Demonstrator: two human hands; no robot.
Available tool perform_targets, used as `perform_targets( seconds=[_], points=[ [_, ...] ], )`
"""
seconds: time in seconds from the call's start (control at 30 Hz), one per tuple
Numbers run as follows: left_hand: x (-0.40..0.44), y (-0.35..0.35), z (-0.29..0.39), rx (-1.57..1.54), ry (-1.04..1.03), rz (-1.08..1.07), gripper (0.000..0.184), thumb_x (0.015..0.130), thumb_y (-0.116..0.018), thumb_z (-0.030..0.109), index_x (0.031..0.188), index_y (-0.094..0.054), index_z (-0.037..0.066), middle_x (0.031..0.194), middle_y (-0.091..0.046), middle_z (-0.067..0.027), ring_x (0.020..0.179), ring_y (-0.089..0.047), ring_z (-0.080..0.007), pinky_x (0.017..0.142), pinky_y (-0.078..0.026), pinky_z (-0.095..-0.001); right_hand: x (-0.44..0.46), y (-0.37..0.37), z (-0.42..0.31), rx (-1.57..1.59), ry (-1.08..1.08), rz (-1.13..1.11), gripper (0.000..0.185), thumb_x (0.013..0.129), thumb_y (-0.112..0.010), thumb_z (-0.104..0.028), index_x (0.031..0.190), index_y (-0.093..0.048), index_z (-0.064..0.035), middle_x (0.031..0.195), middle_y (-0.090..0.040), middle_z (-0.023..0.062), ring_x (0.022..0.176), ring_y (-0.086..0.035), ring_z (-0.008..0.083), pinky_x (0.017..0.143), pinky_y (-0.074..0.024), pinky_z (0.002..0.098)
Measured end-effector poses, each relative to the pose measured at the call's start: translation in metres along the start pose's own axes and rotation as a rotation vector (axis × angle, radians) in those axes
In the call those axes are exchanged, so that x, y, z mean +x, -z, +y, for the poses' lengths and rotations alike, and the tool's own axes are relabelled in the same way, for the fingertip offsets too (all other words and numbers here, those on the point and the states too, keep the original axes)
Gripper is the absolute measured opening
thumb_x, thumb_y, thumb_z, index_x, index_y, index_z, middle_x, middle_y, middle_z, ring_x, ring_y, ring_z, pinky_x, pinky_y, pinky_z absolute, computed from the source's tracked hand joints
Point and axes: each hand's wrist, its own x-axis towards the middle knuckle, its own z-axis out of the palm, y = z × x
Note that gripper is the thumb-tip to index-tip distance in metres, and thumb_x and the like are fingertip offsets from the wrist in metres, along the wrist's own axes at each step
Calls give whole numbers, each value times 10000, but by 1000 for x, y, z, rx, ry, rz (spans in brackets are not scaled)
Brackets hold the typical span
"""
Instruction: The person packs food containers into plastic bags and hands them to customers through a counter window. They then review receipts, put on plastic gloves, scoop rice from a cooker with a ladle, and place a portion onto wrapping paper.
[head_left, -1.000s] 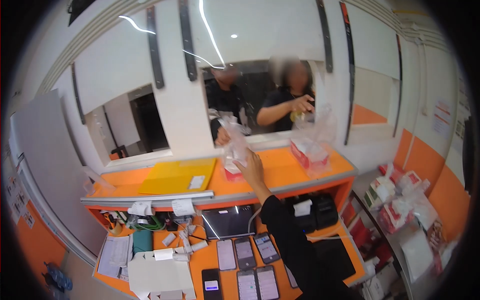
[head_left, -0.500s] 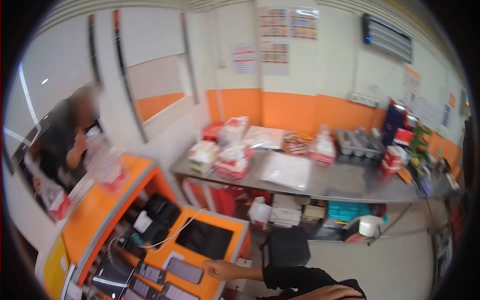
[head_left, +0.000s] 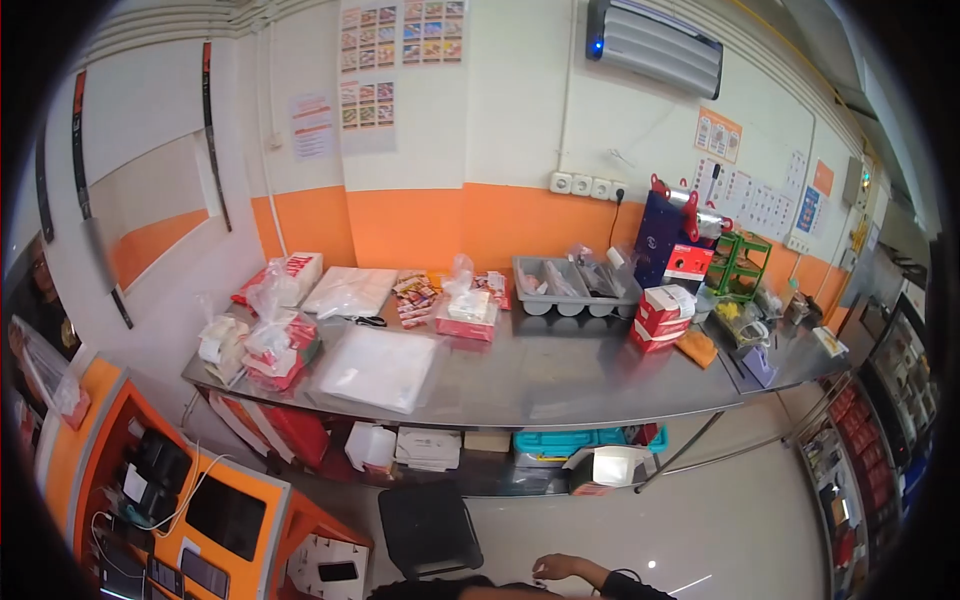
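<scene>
At the bottom edge, my right hand [head_left: 560, 568] hangs in front of me over the floor, coming from a dark sleeve on the right. Its fingers are curled in, and no held object can be made out. Beside it on the left, my left hand [head_left: 508, 592] is mostly cut off by the frame edge, its fingers hidden. A black stool [head_left: 428, 528] stands nearest to both. Beyond it is a long metal table [head_left: 560, 385] bearing a stack of clear plastic bags [head_left: 380, 368], red-and-white packages in plastic [head_left: 282, 350] and a grey compartment tray [head_left: 575, 290].
An orange counter [head_left: 262, 490] with phones and a black tablet [head_left: 227, 516] is at lower left. Boxes and a teal container [head_left: 560, 445] sit under the metal table. Red boxes [head_left: 662, 318] stand on its right part. Shelves [head_left: 850, 480] line the right. A person is partly visible at far left.
The view has swung right, from the counter window to the metal table. My right hand, earlier at a bag on the counter, is now low in front of me without it.
</scene>
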Motion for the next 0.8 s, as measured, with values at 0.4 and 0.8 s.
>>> perform_targets(
  seconds=[0.4,0.8],
  points=[
    [-228,269,-131,1848,922,1527,753,643,-752,178,1294,-381,101,1326,-266,-266,1209,-324,-417,1010,-283,-477,144,220,40,424,186,159,204,878,-517,-174,982,-591,-15,812,-624,54,726,-594,125,648,-495,274],
    [-398,430,-65,1942,1132,1582,449,793,-534,55,1223,-410,101,827,-639,-127,749,-636,-254,663,-491,-399,330,322,-64,411,443,176,152,860,-523,-115,956,-605,-31,801,-613,71,722,-588,158,654,-481,296]
  ],
)
